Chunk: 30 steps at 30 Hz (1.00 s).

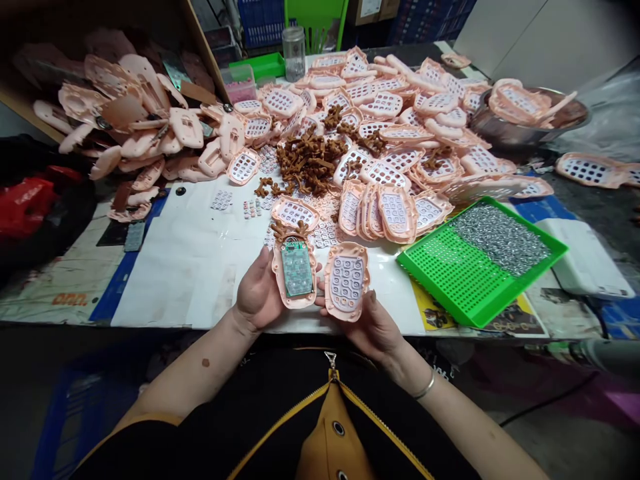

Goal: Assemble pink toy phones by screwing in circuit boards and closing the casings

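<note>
White-papered table (165,280), shells (385,105) heaped far. Near centre: left hand (260,290) angled inward, fingers holding board case (296,302); right hand (375,327) angled inward likewise, thumb and fingers holding keypad case (347,283), just right.

An assembly workshop, to judge by the counter (190,267) before me.
Heaps of matching pink plastic shells (383,105) lie beside a pile of little brown pieces (306,163); a green tray (443,270) holds masses of small metal parts (503,237), a cardboard box (170,30) spills over with more casings (143,83), a circuit board (299,267) sits exposed in a half-shell (299,303), and blue plastic crates (261,21) stand beyond.
</note>
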Each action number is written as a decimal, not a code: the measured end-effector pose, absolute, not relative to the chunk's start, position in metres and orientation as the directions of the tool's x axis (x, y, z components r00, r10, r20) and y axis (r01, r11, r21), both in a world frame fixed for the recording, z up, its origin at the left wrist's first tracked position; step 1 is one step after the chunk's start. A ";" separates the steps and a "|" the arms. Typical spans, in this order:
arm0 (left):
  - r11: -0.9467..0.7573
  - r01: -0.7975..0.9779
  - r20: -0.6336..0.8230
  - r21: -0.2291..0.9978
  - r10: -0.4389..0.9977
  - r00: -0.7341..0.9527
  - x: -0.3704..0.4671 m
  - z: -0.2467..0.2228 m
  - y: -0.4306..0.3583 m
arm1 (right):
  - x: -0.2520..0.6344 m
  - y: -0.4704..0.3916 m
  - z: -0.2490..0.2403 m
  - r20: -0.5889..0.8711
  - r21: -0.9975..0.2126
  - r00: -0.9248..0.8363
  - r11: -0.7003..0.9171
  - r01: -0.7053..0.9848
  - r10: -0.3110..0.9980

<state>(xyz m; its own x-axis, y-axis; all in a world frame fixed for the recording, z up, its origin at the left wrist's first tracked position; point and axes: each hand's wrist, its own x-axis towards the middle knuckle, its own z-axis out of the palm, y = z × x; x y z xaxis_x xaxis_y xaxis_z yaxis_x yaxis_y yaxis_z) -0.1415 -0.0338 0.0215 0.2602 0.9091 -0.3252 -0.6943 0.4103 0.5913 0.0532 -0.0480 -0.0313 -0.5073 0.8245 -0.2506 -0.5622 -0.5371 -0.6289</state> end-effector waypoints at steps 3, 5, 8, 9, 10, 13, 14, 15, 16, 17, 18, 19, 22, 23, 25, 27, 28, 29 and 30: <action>0.410 -0.713 -0.357 0.569 0.904 0.235 -0.143 0.021 -0.032 | 0.049 -0.047 -0.029 -0.281 -0.626 -0.474 -0.533 -0.569 0.835; 0.415 -0.715 -0.381 0.562 0.898 0.221 -0.145 0.018 -0.031 | 0.048 -0.046 -0.031 -0.284 -0.631 -0.469 -0.531 -0.565 0.836; 0.384 -0.722 -0.371 0.576 0.909 0.187 -0.150 0.014 -0.032 | 0.047 -0.045 -0.033 -0.255 -0.653 -0.485 -0.519 -0.552 0.836; 0.371 -0.723 -0.358 0.582 0.916 0.182 -0.151 0.014 -0.032 | 0.047 -0.045 -0.034 -0.247 -0.656 -0.491 -0.517 -0.550 0.836; 0.360 -0.724 -0.343 0.588 0.922 0.180 -0.153 0.014 -0.034 | 0.047 -0.044 -0.035 -0.245 -0.653 -0.494 -0.519 -0.552 0.834; 0.341 -0.721 -0.301 0.603 0.935 0.190 -0.153 0.020 -0.038 | 0.047 -0.044 -0.036 -0.256 -0.619 -0.505 -0.541 -0.569 0.824; 0.339 -0.722 -0.285 0.604 0.937 0.202 -0.152 0.023 -0.040 | 0.047 -0.044 -0.037 -0.254 -0.610 -0.515 -0.549 -0.571 0.819; 0.345 -0.722 -0.271 0.599 0.936 0.223 -0.150 0.026 -0.041 | 0.048 -0.044 -0.038 -0.247 -0.607 -0.523 -0.551 -0.572 0.815; 0.360 -0.720 -0.258 0.593 0.932 0.253 -0.148 0.029 -0.043 | 0.048 -0.044 -0.039 -0.235 -0.609 -0.532 -0.550 -0.571 0.813; 0.385 -0.713 -0.250 0.587 0.923 0.292 -0.145 0.031 -0.044 | 0.048 -0.044 -0.039 -0.221 -0.615 -0.541 -0.546 -0.569 0.812; 0.414 -0.699 -0.247 0.583 0.910 0.333 -0.142 0.032 -0.045 | 0.048 -0.044 -0.040 -0.206 -0.623 -0.546 -0.539 -0.566 0.812; 0.442 -0.682 -0.248 0.583 0.896 0.369 -0.140 0.032 -0.047 | 0.048 -0.044 -0.040 -0.195 -0.633 -0.549 -0.532 -0.563 0.813; 0.459 -0.656 -0.250 0.599 0.886 0.391 -0.135 0.026 -0.051 | 0.047 -0.044 -0.040 -0.177 -0.670 -0.549 -0.509 -0.541 0.817; 0.444 -0.659 -0.245 0.607 0.894 0.376 -0.134 0.024 -0.052 | 0.046 -0.044 -0.039 -0.174 -0.682 -0.549 -0.502 -0.532 0.818; 0.419 -0.658 -0.236 0.626 0.906 0.352 -0.134 0.021 -0.054 | 0.046 -0.044 -0.038 -0.163 -0.700 -0.546 -0.487 -0.523 0.822; 0.423 -0.641 -0.239 0.641 0.903 0.358 -0.134 0.021 -0.056 | 0.046 -0.044 -0.037 -0.152 -0.703 -0.546 -0.479 -0.526 0.824; 0.428 -0.634 -0.241 0.645 0.900 0.362 -0.134 0.022 -0.056 | 0.046 -0.044 -0.036 -0.149 -0.700 -0.546 -0.478 -0.531 0.824; 0.430 -0.631 -0.241 0.646 0.899 0.365 -0.135 0.023 -0.056 | 0.046 -0.043 -0.035 -0.148 -0.698 -0.546 -0.478 -0.534 0.825; 0.427 -0.631 -0.238 0.647 0.900 0.365 -0.135 0.025 -0.057 | 0.046 -0.043 -0.034 -0.151 -0.697 -0.543 -0.479 -0.534 0.826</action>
<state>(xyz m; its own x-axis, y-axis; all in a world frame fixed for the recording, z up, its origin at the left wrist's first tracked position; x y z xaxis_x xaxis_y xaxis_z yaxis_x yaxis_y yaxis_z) -0.1351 -0.0565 0.0248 0.3653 0.8999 -0.2380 -0.6314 0.4274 0.6470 0.0460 -0.0435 -0.0339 -0.5432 0.8259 -0.1511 -0.5341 -0.4787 -0.6968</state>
